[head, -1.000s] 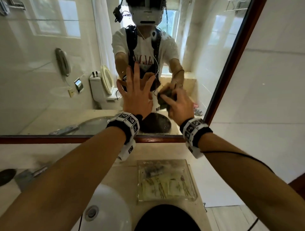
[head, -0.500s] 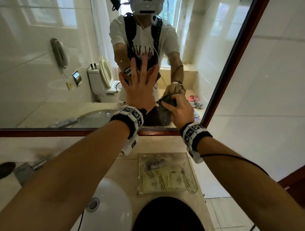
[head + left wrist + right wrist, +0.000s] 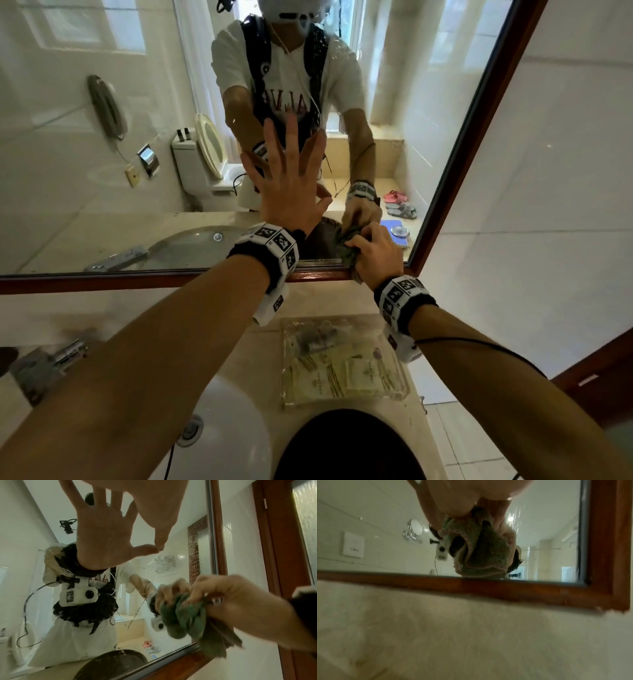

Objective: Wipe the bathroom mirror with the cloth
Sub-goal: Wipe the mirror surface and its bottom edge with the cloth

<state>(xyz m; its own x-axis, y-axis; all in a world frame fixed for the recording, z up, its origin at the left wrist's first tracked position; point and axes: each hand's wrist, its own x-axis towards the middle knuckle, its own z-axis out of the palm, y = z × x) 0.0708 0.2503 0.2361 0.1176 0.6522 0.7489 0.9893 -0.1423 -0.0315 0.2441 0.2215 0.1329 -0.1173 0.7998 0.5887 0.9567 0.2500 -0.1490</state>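
The wall mirror (image 3: 102,205) has a brown wooden frame (image 3: 479,137). My left hand (image 3: 287,178) lies flat on the glass with its fingers spread, and the left wrist view shows the hand (image 3: 154,507) meeting its own reflection. My right hand (image 3: 375,253) grips a bunched green cloth (image 3: 347,245) and presses it on the glass near the lower right corner, just above the bottom frame rail. In the left wrist view the cloth (image 3: 188,615) hangs from the right hand (image 3: 240,601) down onto the rail. In the right wrist view the cloth (image 3: 481,550) hangs just above the frame (image 3: 505,588).
Below the mirror is a stone counter with a white basin (image 3: 233,428), a chrome tap (image 3: 48,366) and a clear tray (image 3: 342,363) of sachets. A dark round object (image 3: 342,448) sits at the counter's front edge. A tiled wall and a wooden door frame (image 3: 599,370) are at the right.
My right hand has slid the cloth down the glass to just above the bottom frame rail. My left hand has stayed flat on the mirror.
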